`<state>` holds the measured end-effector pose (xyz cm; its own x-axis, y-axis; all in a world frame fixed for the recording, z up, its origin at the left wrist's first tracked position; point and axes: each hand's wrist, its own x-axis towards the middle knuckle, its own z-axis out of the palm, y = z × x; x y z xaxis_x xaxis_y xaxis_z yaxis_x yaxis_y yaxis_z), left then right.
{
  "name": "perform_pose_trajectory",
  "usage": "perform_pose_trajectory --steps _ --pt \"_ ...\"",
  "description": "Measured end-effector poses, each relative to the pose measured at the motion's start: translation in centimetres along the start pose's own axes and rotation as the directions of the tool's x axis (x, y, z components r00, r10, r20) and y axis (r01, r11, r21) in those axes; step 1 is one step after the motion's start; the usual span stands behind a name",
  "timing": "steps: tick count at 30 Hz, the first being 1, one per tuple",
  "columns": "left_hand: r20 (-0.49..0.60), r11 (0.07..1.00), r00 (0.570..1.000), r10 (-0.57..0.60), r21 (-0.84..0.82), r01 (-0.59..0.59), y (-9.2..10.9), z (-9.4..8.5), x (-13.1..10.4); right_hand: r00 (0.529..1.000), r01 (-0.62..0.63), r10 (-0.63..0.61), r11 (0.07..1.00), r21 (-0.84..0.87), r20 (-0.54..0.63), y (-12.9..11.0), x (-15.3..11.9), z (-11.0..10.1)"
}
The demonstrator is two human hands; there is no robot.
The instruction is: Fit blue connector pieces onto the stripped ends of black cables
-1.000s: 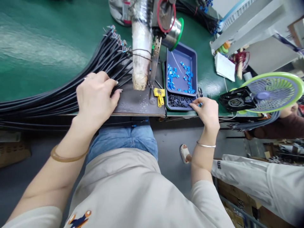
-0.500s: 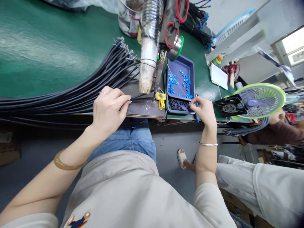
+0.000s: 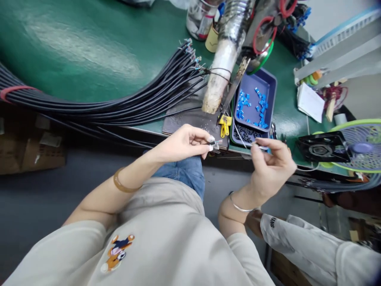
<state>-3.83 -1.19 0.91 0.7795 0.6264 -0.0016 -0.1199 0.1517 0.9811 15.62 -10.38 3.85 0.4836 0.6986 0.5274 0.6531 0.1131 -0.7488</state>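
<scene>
Beside the green tabletop (image 3: 89,51), a black cable's multicoloured end (image 3: 219,142) is pinched by the left hand (image 3: 189,142), a slender pale piece (image 3: 263,147) by the right hand (image 3: 271,167).

Cable bundle (image 3: 139,106) left of trays (image 3: 252,104) on table (image 3: 86,75)

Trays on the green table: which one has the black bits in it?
The near tray, the one closer to the right hand. It holds black bits, while the far tray holds blue pieces.
</scene>
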Motion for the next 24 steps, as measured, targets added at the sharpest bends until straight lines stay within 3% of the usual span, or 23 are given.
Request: perform_pose_trajectory --steps 2,6,11,15,19,24 --pt "-0.160 0.992 0.987 -0.019 -0.125 -0.001 -0.8 0.2 0.0 0.988 -0.106 0.096 0.991 0.081 0.119 0.2 -1.3 1.1" --pt "-0.257 0.984 0.966 0.007 -0.169 -0.052 -2.0 0.7 -0.1 0.955 -0.216 0.176 0.964 0.156 0.239 0.7 -2.7 3.1" --pt "-0.366 0.988 0.921 0.136 -0.012 -0.151 -2.6 1.5 0.1 0.924 -0.291 0.241 0.947 0.138 0.297 0.8 -3.1 4.4" --pt "-0.434 0.944 0.854 0.287 0.278 -0.177 -2.9 1.9 0.1 0.901 -0.356 0.294 0.921 0.159 0.319 0.9 -3.3 4.9" --pt "-0.375 0.793 0.784 0.495 0.564 -0.230 -3.1 2.0 0.0 0.887 -0.412 0.330 0.881 0.231 0.324 1.4 -3.4 5.3" --pt "-0.275 0.608 0.706 0.652 0.746 -0.272 -3.2 2.6 0.0 0.890 -0.428 0.332 0.846 0.317 0.313 1.7 -3.3 5.7"
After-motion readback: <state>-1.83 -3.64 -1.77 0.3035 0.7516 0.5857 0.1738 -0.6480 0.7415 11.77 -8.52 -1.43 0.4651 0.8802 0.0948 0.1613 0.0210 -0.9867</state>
